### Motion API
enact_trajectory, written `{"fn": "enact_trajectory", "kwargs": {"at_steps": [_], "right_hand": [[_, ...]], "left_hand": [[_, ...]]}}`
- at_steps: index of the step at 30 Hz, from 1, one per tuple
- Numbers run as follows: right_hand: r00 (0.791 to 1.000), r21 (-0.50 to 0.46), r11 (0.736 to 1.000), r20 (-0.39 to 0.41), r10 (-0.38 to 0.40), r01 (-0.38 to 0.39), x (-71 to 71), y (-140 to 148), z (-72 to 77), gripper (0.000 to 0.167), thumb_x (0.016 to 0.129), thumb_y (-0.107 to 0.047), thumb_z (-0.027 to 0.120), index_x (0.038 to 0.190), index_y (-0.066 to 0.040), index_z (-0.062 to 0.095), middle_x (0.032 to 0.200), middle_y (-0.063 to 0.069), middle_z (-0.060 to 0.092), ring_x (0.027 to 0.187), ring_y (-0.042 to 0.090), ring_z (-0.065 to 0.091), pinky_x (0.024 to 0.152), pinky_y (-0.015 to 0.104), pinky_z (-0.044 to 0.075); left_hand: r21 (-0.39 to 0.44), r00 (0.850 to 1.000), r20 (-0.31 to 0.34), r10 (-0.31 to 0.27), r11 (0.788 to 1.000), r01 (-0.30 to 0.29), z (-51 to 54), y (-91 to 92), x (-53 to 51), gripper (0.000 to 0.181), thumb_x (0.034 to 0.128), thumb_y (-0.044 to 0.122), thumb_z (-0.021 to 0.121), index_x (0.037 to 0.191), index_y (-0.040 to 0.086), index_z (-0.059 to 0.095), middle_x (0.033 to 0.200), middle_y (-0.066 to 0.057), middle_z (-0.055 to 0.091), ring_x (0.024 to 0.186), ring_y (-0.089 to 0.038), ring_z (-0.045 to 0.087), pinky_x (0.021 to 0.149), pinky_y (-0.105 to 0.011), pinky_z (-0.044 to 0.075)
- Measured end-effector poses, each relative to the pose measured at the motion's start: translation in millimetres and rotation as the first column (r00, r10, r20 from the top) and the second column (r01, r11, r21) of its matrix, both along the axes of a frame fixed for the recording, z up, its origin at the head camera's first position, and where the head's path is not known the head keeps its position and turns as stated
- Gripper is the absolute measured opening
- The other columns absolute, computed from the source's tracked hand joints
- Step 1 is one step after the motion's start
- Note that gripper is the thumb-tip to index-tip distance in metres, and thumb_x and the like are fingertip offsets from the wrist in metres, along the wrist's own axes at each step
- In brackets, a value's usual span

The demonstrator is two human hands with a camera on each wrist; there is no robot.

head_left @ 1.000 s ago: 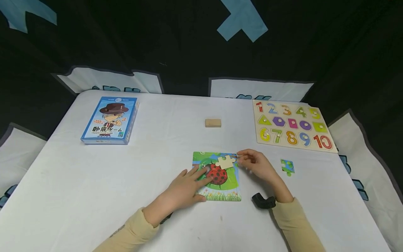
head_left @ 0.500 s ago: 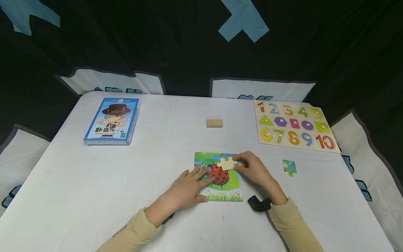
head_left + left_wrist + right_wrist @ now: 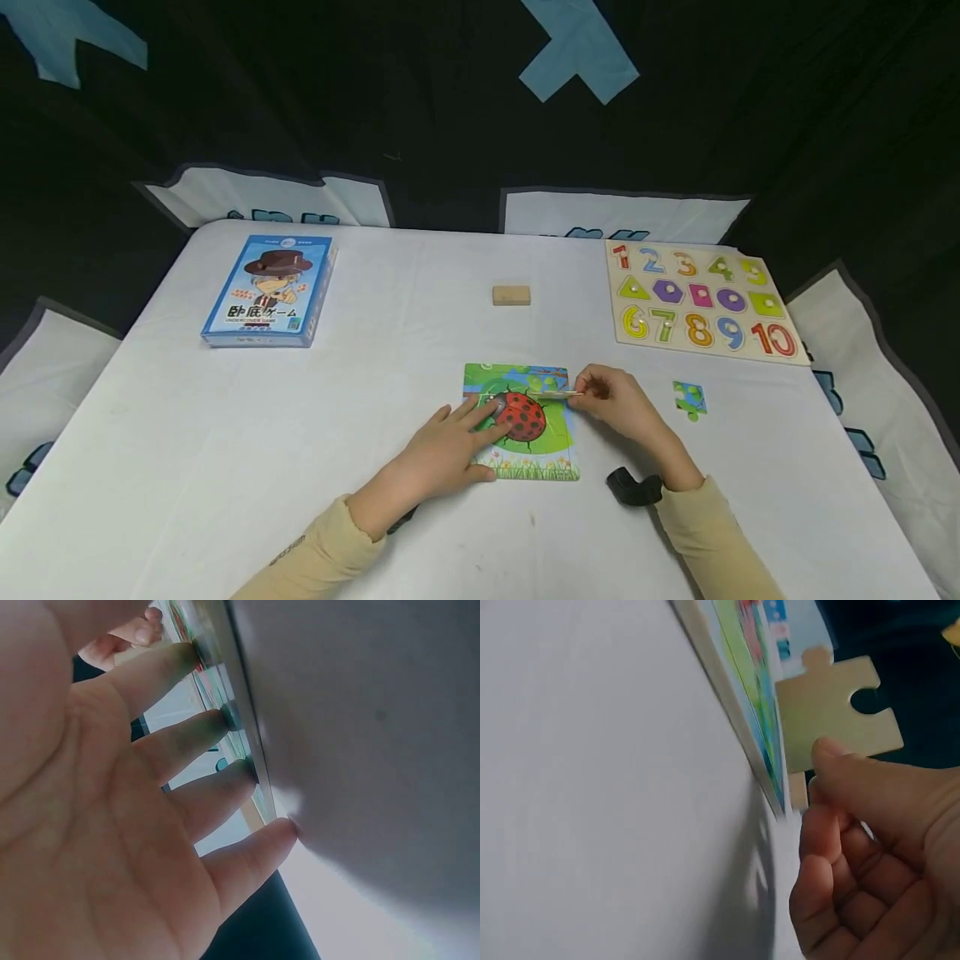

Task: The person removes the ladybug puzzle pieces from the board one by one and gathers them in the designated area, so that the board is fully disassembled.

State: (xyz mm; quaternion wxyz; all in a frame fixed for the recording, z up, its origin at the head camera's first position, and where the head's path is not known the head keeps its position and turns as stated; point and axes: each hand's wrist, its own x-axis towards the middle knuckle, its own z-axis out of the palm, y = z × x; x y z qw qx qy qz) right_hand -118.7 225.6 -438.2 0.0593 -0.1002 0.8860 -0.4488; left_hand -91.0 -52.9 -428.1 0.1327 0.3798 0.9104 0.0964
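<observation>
A square ladybug jigsaw puzzle (image 3: 555, 462) lies on the table in the middle of the head view. My left hand (image 3: 442, 454) rests on its left side with the fingers spread. Seen from the left wrist, those fingertips (image 3: 240, 776) touch the puzzle and its edge. Over the puzzle's right side, my right hand (image 3: 618, 404) pinches a puzzle piece (image 3: 832, 712) between thumb and fingers. That piece stands on edge, its plain wooden face showing in the right wrist view. A loose puzzle piece (image 3: 690, 400) with a blue and green print lies right of the right hand.
At the back right is a wooden number-and-shape board (image 3: 701, 302). A small wooden block (image 3: 512, 295) sits behind the puzzle. The blue game box (image 3: 268, 292) stands at the back left. Dark curtains (image 3: 442, 108) hang beyond the white table (image 3: 375, 333).
The piece was lying flat, bare wood up, on the puzzle's upper right. My right hand took hold of it and tipped it up on edge. My left hand has stayed in place.
</observation>
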Motion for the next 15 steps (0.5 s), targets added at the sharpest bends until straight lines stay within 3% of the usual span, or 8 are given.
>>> {"fn": "enact_trajectory", "kwargs": {"at_steps": [3, 7, 12, 15], "right_hand": [[0.999, -0.012, 0.999, -0.022, -0.040, 0.040, 3.5, 18, 1.5, 0.011, 0.079, -0.006, 0.069, 0.076, -0.007, 0.058, 0.070, 0.003, 0.057, 0.056, 0.012, 0.048, 0.048, 0.023, 0.040], [0.990, 0.066, 0.990, -0.080, -0.119, 0.125, 9.5, 49, 4.3, 0.013, 0.077, -0.001, 0.069, 0.073, -0.006, 0.058, 0.079, 0.006, 0.062, 0.062, 0.013, 0.051, 0.051, 0.023, 0.043], [0.968, 0.205, 0.949, -0.128, -0.215, 0.238, 17.4, 82, 9.1, 0.015, 0.076, 0.004, 0.068, 0.073, -0.006, 0.058, 0.078, 0.009, 0.062, 0.063, 0.016, 0.051, 0.050, 0.022, 0.043], [0.963, 0.265, 0.928, -0.123, -0.238, 0.263, 17.3, 93, 10.1, 0.012, 0.076, 0.004, 0.067, 0.076, -0.004, 0.059, 0.075, 0.008, 0.059, 0.064, 0.018, 0.050, 0.049, 0.022, 0.043]], "left_hand": [[0.001, 1.000, 0.007, 0.005, 1.000, -0.005, -0.6, -0.1, 0.3, 0.063, 0.0821, 0.047, 0.059, 0.137, 0.022, 0.042, 0.146, -0.007, 0.027, 0.132, -0.031, 0.021, 0.100, -0.051, 0.025], [0.012, 1.000, 0.011, 0.009, 1.000, -0.009, -0.7, -0.5, 0.2, 0.062, 0.0817, 0.046, 0.060, 0.137, 0.022, 0.043, 0.145, -0.007, 0.028, 0.133, -0.031, 0.020, 0.100, -0.052, 0.024], [0.020, 1.000, 0.009, -0.001, 1.000, 0.001, -1.3, 0.9, -0.3, 0.062, 0.0821, 0.046, 0.060, 0.136, 0.021, 0.043, 0.145, -0.008, 0.029, 0.133, -0.032, 0.020, 0.099, -0.052, 0.025], [0.026, 1.000, 0.008, -0.003, 1.000, 0.003, -0.9, 1.5, -0.4, 0.062, 0.0821, 0.046, 0.060, 0.136, 0.020, 0.044, 0.145, -0.009, 0.029, 0.132, -0.033, 0.020, 0.099, -0.053, 0.025]]}}
